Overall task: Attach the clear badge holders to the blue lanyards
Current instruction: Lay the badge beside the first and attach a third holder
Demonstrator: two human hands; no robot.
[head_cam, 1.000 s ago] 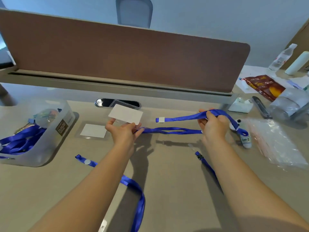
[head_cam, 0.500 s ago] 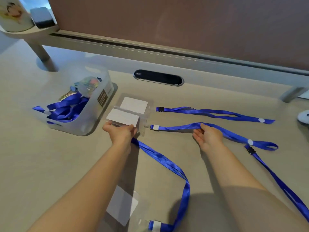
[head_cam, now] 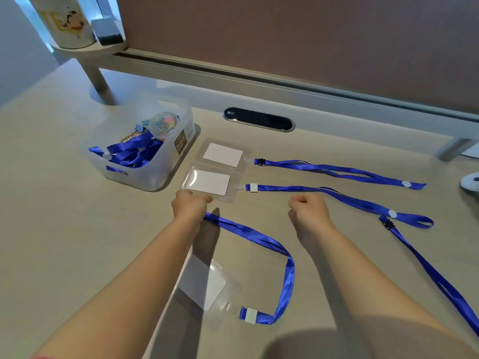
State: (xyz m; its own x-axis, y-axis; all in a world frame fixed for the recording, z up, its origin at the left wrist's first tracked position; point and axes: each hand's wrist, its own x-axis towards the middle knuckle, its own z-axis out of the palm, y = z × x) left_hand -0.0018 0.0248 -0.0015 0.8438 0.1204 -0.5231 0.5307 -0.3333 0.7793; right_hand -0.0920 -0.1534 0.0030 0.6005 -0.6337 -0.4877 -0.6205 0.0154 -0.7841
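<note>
Three clear badge holders with white cards lie on the desk. The far holder (head_cam: 223,154) meets a blue lanyard (head_cam: 337,170) at its clip. Below it, my left hand (head_cam: 190,205) pinches the near edge of the middle holder (head_cam: 211,183), whose tab joins a second lanyard (head_cam: 324,194). My right hand (head_cam: 309,209) is a loose fist just below that strap, holding nothing. A third holder (head_cam: 207,288) lies near me between my forearms, joined to a looping lanyard (head_cam: 282,257).
A translucent bin (head_cam: 145,146) with spare blue lanyards and small clips stands at the left. A dark cable slot (head_cam: 259,119) sits ahead, with a brown divider panel (head_cam: 285,42) behind it. A white object (head_cam: 470,181) shows at the right edge.
The middle holder now lies flat on the desk below the far one. My right hand has let go of the middle lanyard and pulled back. The view has moved down and closer.
</note>
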